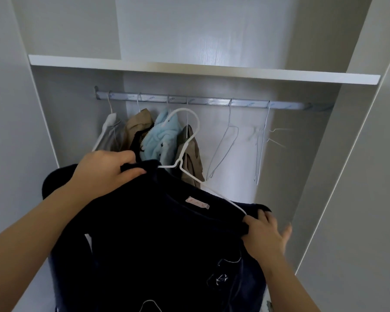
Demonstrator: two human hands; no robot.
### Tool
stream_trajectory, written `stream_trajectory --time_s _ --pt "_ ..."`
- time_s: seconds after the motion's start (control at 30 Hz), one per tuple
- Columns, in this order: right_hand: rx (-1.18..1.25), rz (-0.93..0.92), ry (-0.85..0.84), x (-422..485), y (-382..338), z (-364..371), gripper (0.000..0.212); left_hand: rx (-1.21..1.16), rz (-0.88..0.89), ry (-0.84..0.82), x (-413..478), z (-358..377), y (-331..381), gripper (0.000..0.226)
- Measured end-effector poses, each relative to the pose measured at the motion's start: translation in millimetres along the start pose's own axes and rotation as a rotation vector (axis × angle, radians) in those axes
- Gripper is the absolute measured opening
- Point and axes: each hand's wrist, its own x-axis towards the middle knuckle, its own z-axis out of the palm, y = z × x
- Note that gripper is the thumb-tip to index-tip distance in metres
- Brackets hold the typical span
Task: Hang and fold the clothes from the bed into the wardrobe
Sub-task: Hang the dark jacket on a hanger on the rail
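A dark navy sweater [158,239] with a pink neck label hangs in front of me on a white wire hanger [189,140], whose hook points up below the wardrobe rail [203,102]. My left hand [108,170] grips the sweater's left shoulder and collar. My right hand [263,235] pinches the right shoulder edge over the hanger's arm, with the outer fingers spread. The hook is not on the rail.
On the rail's left part hang a white garment [109,131], a tan jacket [137,127], a light blue fleece [160,138] and a beige garment [191,158]. Empty wire hangers [225,145] hang further right. A white shelf [203,69] runs above the rail.
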Motion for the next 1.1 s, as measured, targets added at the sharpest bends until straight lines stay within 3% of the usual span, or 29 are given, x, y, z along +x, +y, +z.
stream_trajectory --time_s 0.13,0.3,0.6,0.7,0.8,0.97,1.1 --pt "0.172 0.001 -0.069 2.1 -2.4 -5.5 0.031 0.016 0.021 0.011 -1.7 8.6 12.5 0.044" --pt "0.577 -0.211 0.017 2.7 -8.1 -10.8 0.047 -0.027 -0.044 -0.035 -8.9 32.4 33.1 0.028" --pt "0.647 -0.505 0.152 -8.5 -17.3 -11.3 0.054 -0.187 -0.269 -0.210 -14.9 61.0 49.6 0.025" --pt "0.525 -0.344 0.237 -5.8 -21.4 -16.8 0.049 -0.326 -0.306 -0.245 -18.5 59.7 50.8 0.026" --pt "0.403 -0.085 0.208 -0.6 -21.6 -24.5 0.082 -0.444 -0.325 -0.192 -16.3 52.6 50.3 0.027" --pt "0.474 -0.213 0.209 -3.5 -32.1 -29.3 0.044 -0.365 -0.240 -0.174 -15.0 54.6 63.9 0.023" --pt "0.646 -0.175 0.259 -3.8 -30.0 -27.6 0.029 -0.324 -0.172 -0.208 -16.8 55.7 62.5 0.023"
